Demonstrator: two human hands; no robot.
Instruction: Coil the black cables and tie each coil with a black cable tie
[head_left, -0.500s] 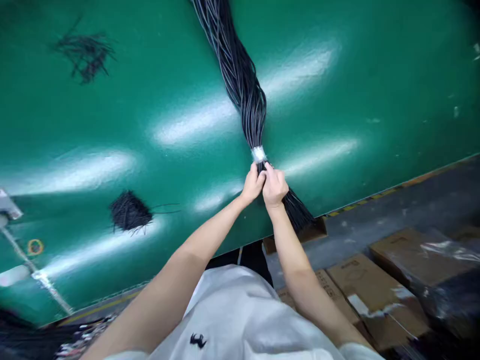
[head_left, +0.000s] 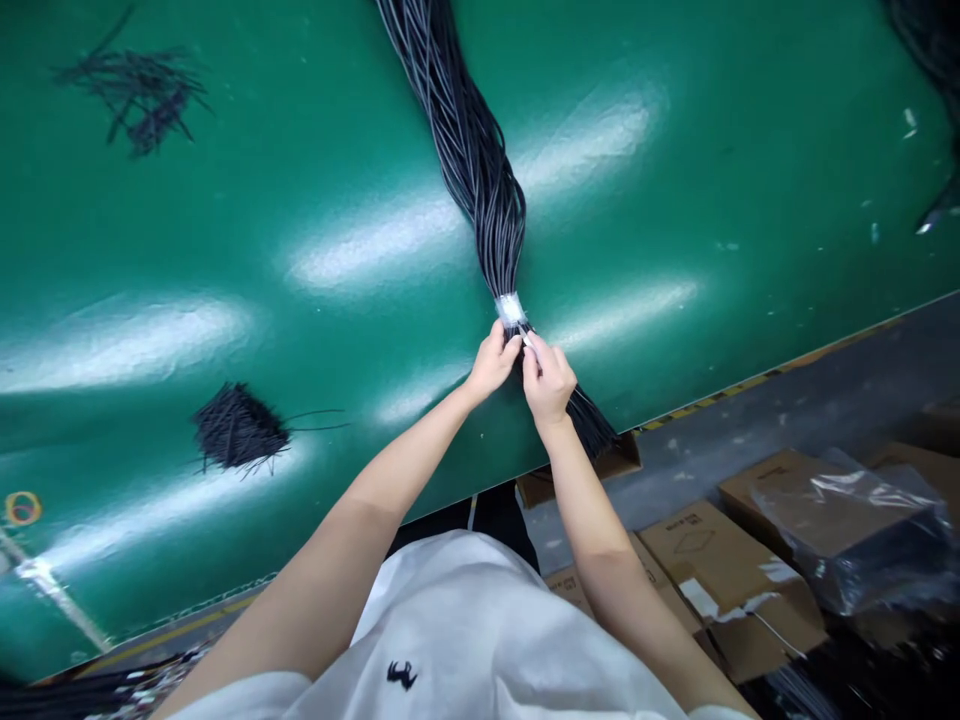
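A long bundle of black wires (head_left: 480,170) lies across the green table (head_left: 675,200), running from the far edge to the near edge. A band of white tape (head_left: 511,306) wraps it near its near end. My left hand (head_left: 491,362) and my right hand (head_left: 549,378) meet just below the tape, both with fingers curled and pinching the wires there. The loose wire ends (head_left: 592,425) fan out past my right wrist toward the table's edge.
A small heap of short black pieces (head_left: 236,430) lies at the near left, another scatter (head_left: 142,95) at the far left. Cardboard boxes (head_left: 720,580) and a plastic-wrapped box (head_left: 862,535) sit on the floor to the right. A yellow ring (head_left: 22,507) lies at the left edge.
The view has shifted slightly; my hands stay at the same place below the tape, fingers working the wires a little.
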